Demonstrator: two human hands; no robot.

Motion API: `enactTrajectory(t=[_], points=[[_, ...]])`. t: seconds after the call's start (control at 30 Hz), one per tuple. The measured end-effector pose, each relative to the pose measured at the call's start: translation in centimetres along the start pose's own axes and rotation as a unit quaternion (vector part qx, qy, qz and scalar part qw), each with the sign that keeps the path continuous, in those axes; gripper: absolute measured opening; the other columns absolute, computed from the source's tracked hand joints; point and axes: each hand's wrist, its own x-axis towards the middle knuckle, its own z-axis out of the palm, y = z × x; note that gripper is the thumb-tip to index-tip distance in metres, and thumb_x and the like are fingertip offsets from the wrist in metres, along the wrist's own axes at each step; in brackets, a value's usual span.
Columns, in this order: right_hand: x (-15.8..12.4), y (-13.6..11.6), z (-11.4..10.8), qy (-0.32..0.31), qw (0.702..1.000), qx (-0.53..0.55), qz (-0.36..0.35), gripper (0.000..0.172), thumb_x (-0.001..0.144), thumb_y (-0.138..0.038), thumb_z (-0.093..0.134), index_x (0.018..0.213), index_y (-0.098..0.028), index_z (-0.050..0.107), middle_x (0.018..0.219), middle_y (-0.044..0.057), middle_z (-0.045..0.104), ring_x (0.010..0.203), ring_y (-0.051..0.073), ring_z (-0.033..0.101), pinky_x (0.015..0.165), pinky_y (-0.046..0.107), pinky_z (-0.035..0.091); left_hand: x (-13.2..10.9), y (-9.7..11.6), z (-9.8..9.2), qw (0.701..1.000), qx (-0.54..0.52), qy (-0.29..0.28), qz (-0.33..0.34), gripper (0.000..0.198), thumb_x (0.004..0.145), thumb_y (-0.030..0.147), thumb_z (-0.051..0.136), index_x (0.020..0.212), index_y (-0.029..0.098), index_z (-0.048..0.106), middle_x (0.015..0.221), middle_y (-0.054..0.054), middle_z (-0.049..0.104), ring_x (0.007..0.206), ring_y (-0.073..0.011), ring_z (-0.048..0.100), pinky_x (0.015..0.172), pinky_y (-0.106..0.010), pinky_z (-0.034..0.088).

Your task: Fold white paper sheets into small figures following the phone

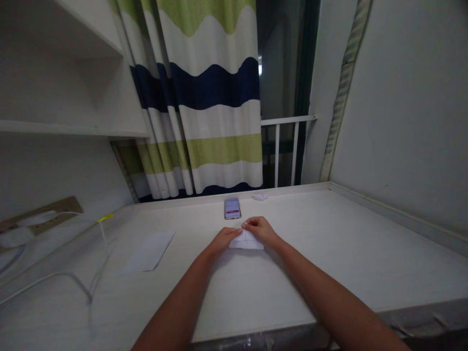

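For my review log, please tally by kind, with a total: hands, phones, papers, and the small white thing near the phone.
Hands: 2 (left hand, right hand)
Phones: 1 (phone)
Papers: 2 (held paper; loose paper, counted once, possibly stacked)
Small white thing, unidentifiable: 1
Total: 6

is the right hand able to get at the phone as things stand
Probably yes: the phone lies just beyond the right hand, with nothing visible standing in between, though that hand would likely need to let go of the creased paper first.
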Motion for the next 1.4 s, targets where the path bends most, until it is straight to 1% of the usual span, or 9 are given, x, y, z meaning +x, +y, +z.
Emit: enactTrajectory(t=[0.4, 0.6, 0.77, 0.93, 1.07, 1.17, 1.27, 1.33, 1.4], points=[[0.3, 0.4, -0.4, 0.023, 0.999, 0.023, 0.023, 0.028, 0.056, -0.039, 0.061, 0.059, -0.012, 0.06, 0.048, -0.002, 0.052, 0.043, 0.007, 0.038, 0.041, 0.02, 0.026, -0.1, 0.5, 0.2, 0.999, -0.021, 0.024, -0.025, 0.043, 0.053, 0.054, 0.061, 0.057, 0.01, 0.059, 0.05, -0.001, 0.056, 0.049, -0.0135, 0.053, 0.054, -0.027, 0.043], [0.3, 0.2, -0.7, 0.061, 0.998, 0.018, 0.014, 0.029, 0.057, -0.042, 0.06, 0.057, -0.013, 0.059, 0.048, -0.001, 0.053, 0.045, 0.008, 0.041, 0.042, 0.021, 0.028, -0.2, 0.4, 0.0, 0.997, -0.053, 0.03, -0.037, 0.048, 0.055, 0.054, 0.06, 0.066, 0.008, 0.06, 0.06, -0.007, 0.062, 0.055, -0.0179, 0.059, 0.059, -0.031, 0.046], [0.1, 0.0, -0.8, 0.063, 0.998, 0.018, 0.016, 0.028, 0.057, -0.04, 0.06, 0.056, -0.013, 0.059, 0.048, -0.001, 0.052, 0.045, 0.008, 0.041, 0.043, 0.021, 0.028, -0.1, 0.3, -0.1, 0.997, -0.06, 0.025, -0.035, 0.045, 0.057, 0.052, 0.061, 0.067, 0.008, 0.06, 0.06, -0.007, 0.062, 0.055, -0.0183, 0.06, 0.06, -0.032, 0.047], [0.1, -0.1, -0.9, 0.069, 0.997, 0.03, 0.025, 0.028, 0.056, -0.04, 0.06, 0.055, -0.013, 0.058, 0.047, -0.001, 0.051, 0.044, 0.008, 0.04, 0.043, 0.022, 0.027, 0.3, 0.1, -0.4, 0.994, -0.065, 0.057, -0.06, 0.043, 0.062, 0.05, 0.057, 0.071, 0.008, 0.059, 0.061, -0.008, 0.061, 0.053, -0.0172, 0.059, 0.056, -0.031, 0.047], [0.2, 0.0, -0.8, 0.065, 0.996, 0.042, 0.036, 0.029, 0.054, -0.041, 0.062, 0.055, -0.012, 0.058, 0.046, -0.002, 0.051, 0.043, 0.008, 0.039, 0.042, 0.021, 0.026, 0.1, 0.5, -0.6, 0.994, -0.045, 0.097, -0.008, 0.039, 0.06, 0.043, 0.061, 0.087, 0.014, 0.057, 0.067, -0.002, 0.06, 0.058, -0.0131, 0.056, 0.053, -0.025, 0.044], [0.1, 0.1, -0.4, 0.047, 0.996, 0.05, 0.053, 0.029, 0.053, -0.041, 0.063, 0.056, -0.012, 0.059, 0.046, -0.002, 0.051, 0.042, 0.007, 0.038, 0.042, 0.021, 0.024, -0.2, 0.8, -0.6, 0.997, -0.017, 0.064, 0.043, 0.041, 0.062, 0.04, 0.06, 0.096, 0.019, 0.055, 0.071, 0.0, 0.06, 0.06, -0.0118, 0.054, 0.054, -0.023, 0.042], [-0.1, 0.2, 0.0, 0.036, 0.997, 0.052, 0.051, 0.027, 0.053, -0.039, 0.063, 0.055, -0.012, 0.06, 0.046, -0.002, 0.052, 0.043, 0.007, 0.039, 0.043, 0.021, 0.025, -0.4, 0.9, -0.4, 0.994, 0.054, 0.008, 0.095, 0.029, 0.065, 0.037, 0.058, 0.085, 0.016, 0.063, 0.081, -0.004, 0.062, 0.073, -0.0147, 0.054, 0.064, -0.023, 0.041], [-0.1, 0.3, 0.2, 0.033, 0.997, 0.049, 0.05, 0.026, 0.054, -0.038, 0.063, 0.053, -0.012, 0.059, 0.046, -0.002, 0.051, 0.043, 0.007, 0.039, 0.043, 0.021, 0.026, -0.3, 0.7, -0.3, 0.99, 0.096, -0.016, 0.097, 0.025, 0.066, 0.034, 0.057, 0.08, 0.016, 0.066, 0.084, -0.005, 0.063, 0.078, -0.0167, 0.054, 0.069, -0.024, 0.04], [-0.1, 0.2, 0.3, 0.027, 0.997, 0.051, 0.05, 0.027, 0.056, -0.039, 0.061, 0.051, -0.012, 0.058, 0.045, -0.002, 0.049, 0.043, 0.007, 0.038, 0.043, 0.021, 0.026, -0.2, 0.5, -0.3, 0.989, 0.116, -0.016, 0.091, 0.023, 0.066, 0.032, 0.057, 0.079, 0.016, 0.067, 0.083, -0.005, 0.064, 0.08, -0.0178, 0.054, 0.072, -0.026, 0.04]])
